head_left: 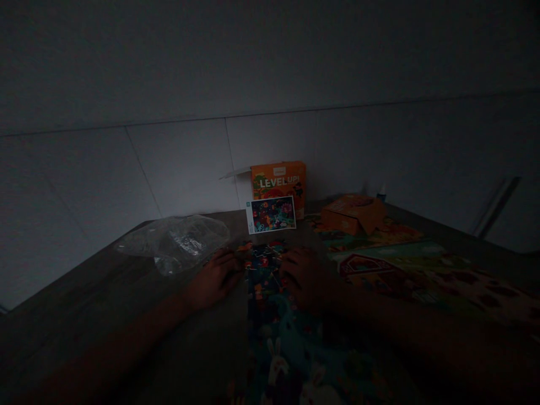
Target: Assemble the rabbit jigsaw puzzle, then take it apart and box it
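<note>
The scene is very dim. A jigsaw puzzle with white rabbits and a dark blue-green ground lies in front of me. Beside its upper left edge rests my left hand, fingers bent and a little apart, tips close to small colourful puzzle pieces. My right hand lies over the puzzle's upper right part with its fingers spread on the surface. I make out nothing held in either hand. Behind the puzzle stands a picture card of a dark, colourful scene, leaning on an orange box marked "LEVEL UP!".
A crumpled clear plastic bag lies on the grey table at left. To the right is another puzzle with an open orange box on its far end. A pale panelled wall rises behind the table.
</note>
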Tool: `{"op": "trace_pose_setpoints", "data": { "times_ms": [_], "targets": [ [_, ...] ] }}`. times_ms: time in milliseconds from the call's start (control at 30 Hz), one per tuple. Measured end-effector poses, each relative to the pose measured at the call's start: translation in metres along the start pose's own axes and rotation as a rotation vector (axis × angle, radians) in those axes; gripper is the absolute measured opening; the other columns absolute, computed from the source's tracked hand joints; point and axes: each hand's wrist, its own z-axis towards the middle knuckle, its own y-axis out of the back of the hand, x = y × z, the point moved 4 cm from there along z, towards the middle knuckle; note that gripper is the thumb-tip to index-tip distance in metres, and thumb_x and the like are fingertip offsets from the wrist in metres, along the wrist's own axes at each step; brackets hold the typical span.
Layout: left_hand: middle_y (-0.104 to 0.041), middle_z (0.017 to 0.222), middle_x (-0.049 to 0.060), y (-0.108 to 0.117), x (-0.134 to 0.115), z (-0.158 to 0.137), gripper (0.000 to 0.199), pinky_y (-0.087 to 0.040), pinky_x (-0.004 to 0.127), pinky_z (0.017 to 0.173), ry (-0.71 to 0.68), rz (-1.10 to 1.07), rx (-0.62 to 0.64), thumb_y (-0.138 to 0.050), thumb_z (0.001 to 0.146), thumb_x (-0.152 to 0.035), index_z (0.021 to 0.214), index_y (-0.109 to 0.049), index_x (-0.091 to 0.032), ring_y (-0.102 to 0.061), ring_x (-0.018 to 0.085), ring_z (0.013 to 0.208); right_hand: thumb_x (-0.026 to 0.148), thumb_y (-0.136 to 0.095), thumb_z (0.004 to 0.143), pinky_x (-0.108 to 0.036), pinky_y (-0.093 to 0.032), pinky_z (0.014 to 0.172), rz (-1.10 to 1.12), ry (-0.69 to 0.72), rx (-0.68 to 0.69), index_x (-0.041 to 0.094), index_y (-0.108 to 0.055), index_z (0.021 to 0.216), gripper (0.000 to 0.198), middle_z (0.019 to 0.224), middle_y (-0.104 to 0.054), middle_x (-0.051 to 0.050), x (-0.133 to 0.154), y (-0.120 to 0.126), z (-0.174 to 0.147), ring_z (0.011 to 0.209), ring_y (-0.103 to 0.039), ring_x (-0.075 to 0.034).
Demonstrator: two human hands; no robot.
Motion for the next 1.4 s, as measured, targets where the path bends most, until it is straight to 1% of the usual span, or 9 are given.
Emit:
{"op": "trace_pose_setpoints", "data": {
  "times_ms": [100, 267, 567, 833, 1033, 1100, 1200, 1300, 1400],
  "targets": [
    [-0.067, 0.107, 0.007, 0.001, -0.001, -0.001, 0.016, -0.046, 0.042, 0.097, -0.023, -0.013, -0.023, -0.051, 0.096, -0.022, 0.104, -0.065, -0.021, -0.055, 0.024, 0.108, 0.018, -0.058, 0.081, -0.042, -0.038, 0.089, 0.0, -0.008, 0.007, 0.015, -0.066, 0.09, 0.013, 0.102, -0.062, -0.011, 0.0, 0.001, 0.001, 0.097, -0.053, -0.025],
    [-0.066, 0.109, 0.008, 0.003, -0.001, -0.001, 0.026, -0.047, 0.041, 0.093, -0.026, 0.007, -0.04, -0.048, 0.098, -0.024, 0.119, -0.064, -0.025, -0.055, 0.025, 0.108, 0.018, -0.058, 0.08, -0.042, -0.037, 0.089, -0.006, -0.018, 0.029, 0.014, -0.066, 0.091, 0.014, 0.101, -0.063, -0.012, 0.004, 0.006, 0.002, 0.098, -0.054, -0.026],
    [-0.066, 0.098, 0.009, 0.0, 0.001, -0.002, 0.023, -0.047, 0.04, 0.09, 0.028, 0.098, -0.03, -0.048, 0.098, -0.026, 0.103, -0.069, -0.019, -0.056, 0.025, 0.099, 0.018, -0.056, 0.082, -0.042, -0.037, 0.088, -0.013, -0.029, 0.073, 0.014, -0.065, 0.092, 0.014, 0.101, -0.063, -0.012, 0.003, 0.004, 0.002, 0.095, -0.056, -0.025],
    [-0.065, 0.099, 0.009, 0.003, 0.001, -0.002, 0.022, -0.048, 0.039, 0.086, 0.065, 0.048, -0.089, -0.05, 0.096, -0.029, 0.107, -0.066, -0.018, -0.056, 0.024, 0.096, 0.017, -0.056, 0.081, -0.04, -0.037, 0.087, -0.029, -0.01, 0.043, 0.015, -0.064, 0.091, 0.013, 0.1, -0.063, -0.011, 0.002, 0.003, 0.0, 0.094, -0.055, -0.024],
    [-0.065, 0.1, 0.008, 0.011, -0.002, -0.004, 0.025, -0.05, 0.036, 0.085, 0.067, 0.011, -0.18, -0.044, 0.1, -0.031, 0.111, -0.064, -0.019, -0.057, 0.023, 0.095, 0.017, -0.056, 0.08, -0.043, -0.038, 0.092, -0.006, -0.016, 0.029, 0.015, -0.066, 0.09, 0.015, 0.1, -0.065, -0.011, 0.002, 0.004, 0.001, 0.096, -0.057, -0.025],
    [-0.065, 0.098, 0.008, 0.014, -0.005, -0.005, 0.026, -0.05, 0.035, 0.083, 0.062, 0.001, -0.221, -0.042, 0.101, -0.031, 0.108, -0.064, -0.018, -0.058, 0.022, 0.093, 0.017, -0.056, 0.079, -0.044, -0.039, 0.093, 0.017, -0.024, 0.011, 0.014, -0.067, 0.095, 0.02, 0.103, -0.066, -0.012, 0.002, 0.005, 0.001, 0.099, -0.057, -0.026],
    [-0.065, 0.092, 0.008, 0.014, -0.007, -0.005, 0.028, -0.051, 0.034, 0.079, 0.079, -0.004, -0.256, -0.04, 0.101, -0.031, 0.094, -0.063, -0.017, -0.059, 0.021, 0.087, 0.018, -0.054, 0.081, -0.046, -0.041, 0.093, 0.078, -0.012, -0.045, 0.013, -0.063, 0.117, 0.038, 0.108, -0.066, -0.014, 0.005, 0.01, -0.001, 0.102, -0.057, -0.027],
    [-0.064, 0.09, 0.007, 0.011, -0.005, -0.005, 0.027, -0.051, 0.034, 0.077, 0.13, 0.026, -0.28, -0.04, 0.101, -0.032, 0.092, -0.061, -0.018, -0.06, 0.021, 0.085, 0.017, -0.051, 0.083, -0.044, -0.043, 0.093, 0.157, 0.044, -0.071, 0.014, -0.047, 0.139, 0.057, 0.108, -0.067, -0.013, 0.01, 0.014, -0.003, 0.104, -0.057, -0.026],
    [-0.063, 0.088, 0.006, 0.011, -0.002, -0.007, 0.027, -0.052, 0.032, 0.074, 0.191, 0.047, -0.293, -0.039, 0.102, -0.033, 0.092, -0.06, -0.019, -0.062, 0.02, 0.081, 0.015, -0.05, 0.082, -0.044, -0.043, 0.096, 0.248, 0.147, -0.08, 0.018, -0.034, 0.148, 0.068, 0.109, -0.068, -0.009, 0.015, 0.014, -0.004, 0.108, -0.056, -0.025]
  ]
}}
